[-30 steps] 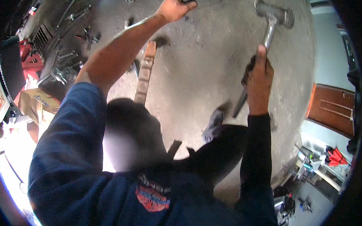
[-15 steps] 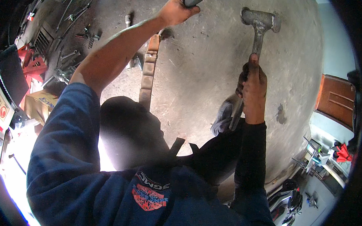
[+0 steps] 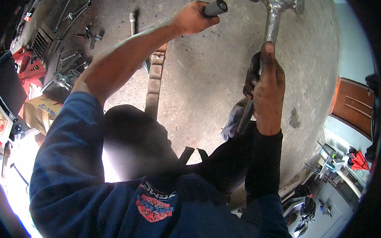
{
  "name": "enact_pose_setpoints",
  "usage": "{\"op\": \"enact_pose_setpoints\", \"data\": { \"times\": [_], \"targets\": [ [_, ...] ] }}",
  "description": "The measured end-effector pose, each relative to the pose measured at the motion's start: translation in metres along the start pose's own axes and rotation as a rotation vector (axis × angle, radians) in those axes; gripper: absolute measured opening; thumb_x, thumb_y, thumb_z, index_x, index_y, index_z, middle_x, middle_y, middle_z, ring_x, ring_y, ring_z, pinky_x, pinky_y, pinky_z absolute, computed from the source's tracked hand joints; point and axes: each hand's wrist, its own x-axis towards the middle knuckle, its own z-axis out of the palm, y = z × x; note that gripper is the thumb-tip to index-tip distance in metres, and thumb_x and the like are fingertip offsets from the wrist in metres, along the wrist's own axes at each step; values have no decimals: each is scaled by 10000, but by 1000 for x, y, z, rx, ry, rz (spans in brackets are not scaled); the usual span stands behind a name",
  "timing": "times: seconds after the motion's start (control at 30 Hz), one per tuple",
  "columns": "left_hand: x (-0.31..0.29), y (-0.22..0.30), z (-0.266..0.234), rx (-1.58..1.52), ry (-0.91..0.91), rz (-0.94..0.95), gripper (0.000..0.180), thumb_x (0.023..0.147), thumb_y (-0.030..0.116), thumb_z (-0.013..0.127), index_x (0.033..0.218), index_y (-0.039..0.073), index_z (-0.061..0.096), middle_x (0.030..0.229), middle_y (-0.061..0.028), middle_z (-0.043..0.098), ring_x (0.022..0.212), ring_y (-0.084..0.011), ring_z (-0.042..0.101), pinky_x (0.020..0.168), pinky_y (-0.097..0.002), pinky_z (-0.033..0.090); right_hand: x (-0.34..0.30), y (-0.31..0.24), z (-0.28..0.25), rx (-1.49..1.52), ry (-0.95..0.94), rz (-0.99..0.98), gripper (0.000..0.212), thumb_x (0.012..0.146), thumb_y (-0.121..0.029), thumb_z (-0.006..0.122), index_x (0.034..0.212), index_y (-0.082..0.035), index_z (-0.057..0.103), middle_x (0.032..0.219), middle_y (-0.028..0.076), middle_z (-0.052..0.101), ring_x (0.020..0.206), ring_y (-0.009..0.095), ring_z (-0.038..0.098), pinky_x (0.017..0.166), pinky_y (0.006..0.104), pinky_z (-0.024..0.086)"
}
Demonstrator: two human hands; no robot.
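The left hand point(image 3: 193, 19) is closed round a dark round bar point(image 3: 215, 8), its blunt end jutting past the thumb, over the concrete floor point(image 3: 209, 73). Nearer the floor's right edge, the right hand point(image 3: 265, 86) grips a metal hammer point(image 3: 272, 25) by its shaft, the thumb laid along it; the hammer's head is partly cut off by the view. A brown segmented strip point(image 3: 154, 82) shows partly behind the left forearm, and toward the floor's left edge are red metal stands point(image 3: 32, 69) and a cardboard box point(image 3: 41, 111)
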Motion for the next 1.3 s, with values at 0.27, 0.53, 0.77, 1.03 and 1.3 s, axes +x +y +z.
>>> {"op": "enact_pose_setpoints", "data": {
  "times": [0.27, 0.53, 0.77, 1.03, 1.3],
  "targets": [
    [-2, -7, 3, 32, -113, -36, 423, 899, 437, 792, 1069, 55, 729, 846, -114, 732, 780, -255, 694, 786, -413, 562, 6, 7, 13, -148, -107, -43, 700, 1032, -710, 483, 749, -70, 503, 631, -3, 436, 560, 140, 408, 532, 353, 343],
    [3, -13, 18, -21, -168, -14, 500, 888, 467, 800, 1095, 18, 723, 870, -134, 749, 814, -256, 717, 794, -420, 573, 9, 43, 15, -280, -150, 2, 718, 1058, -687, 435, 750, -43, 513, 622, 38, 457, 571, 199, 448, 583, 407, 395],
    [-9, -8, 29, -66, -167, -30, 405, 893, 424, 758, 1057, 54, 762, 910, -178, 755, 876, -292, 740, 817, -443, 571, 5, -20, -107, -366, 238, -658, 534, 1064, -501, 520, 1118, 24, 601, 919, 170, 643, 821, 301, 619, 799, 430, 507],
    [-7, -16, 17, -75, -242, -50, 337, 920, 344, 794, 1029, 29, 745, 882, -130, 760, 809, -201, 690, 791, -402, 560, -37, -148, -153, 259, 159, -1028, 562, 1034, -601, 527, 1029, -43, 596, 834, 91, 599, 727, 220, 580, 693, 372, 485],
    [-3, -9, 34, 189, -239, 425, 425, 921, 438, 786, 1065, 42, 727, 896, -108, 748, 858, -223, 688, 834, -400, 556, 25, 82, -31, -222, 97, -112, 597, 1005, -700, 533, 939, -109, 590, 749, 12, 555, 633, 139, 542, 588, 313, 463]
  ]
}}
